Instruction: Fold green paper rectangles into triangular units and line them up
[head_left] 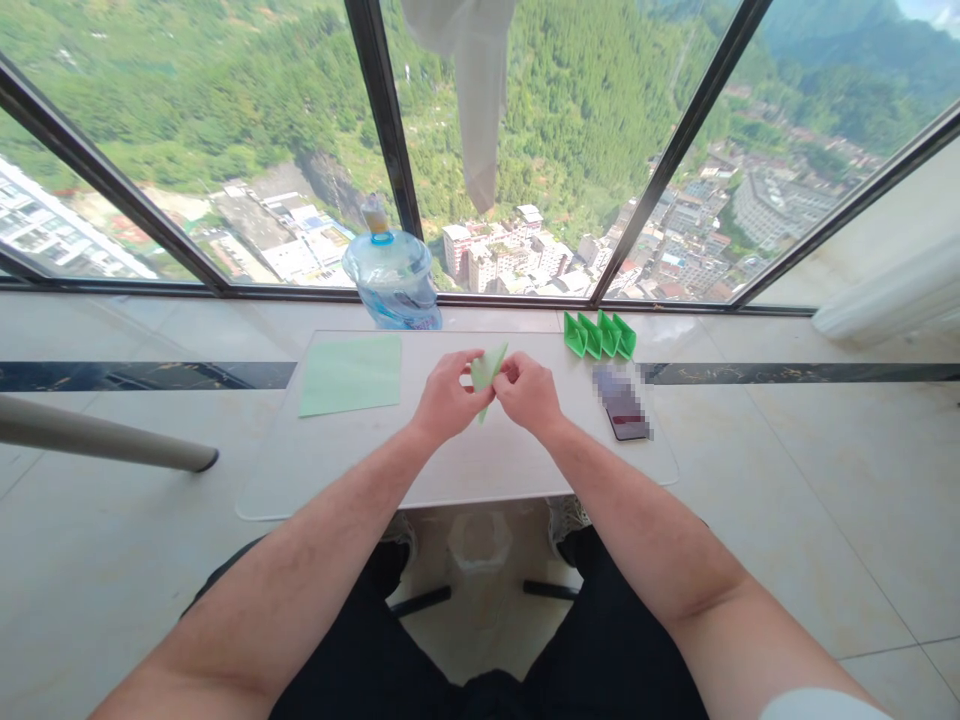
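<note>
Clock face set on the middle of a white tabletop (315, 450), twelve toward the windows (570, 130). At ten o'clock, a pale green paper sheet (351, 374), lying flat, no hand on it: probably very light and limp, best lifted by an edge or corner. At eleven, beyond the tabletop, a clear blue plastic water jug (394, 280). Near twelve, the left hand (448, 395), thumb and fingers pinching the left side of a small pale green folded paper piece (489, 367). Held up between both hands, that piece, tilted, tip toward one o'clock. Likely almost weightless, stiffer along its creases than across single layers, hardly slippery, easy to crush or tear; best taken lightly by the folded edges. At its four o'clock, the right hand (529, 390), fingertips gathered narrowly on the lower right edge; cannot tell which fingers press and which merely touch. At two o'clock, four bright green folded paper shapes (592, 338) in a row, probably springy and easily dented. At three, a smartphone (624, 405), lying flat, partly pixelated.
</note>
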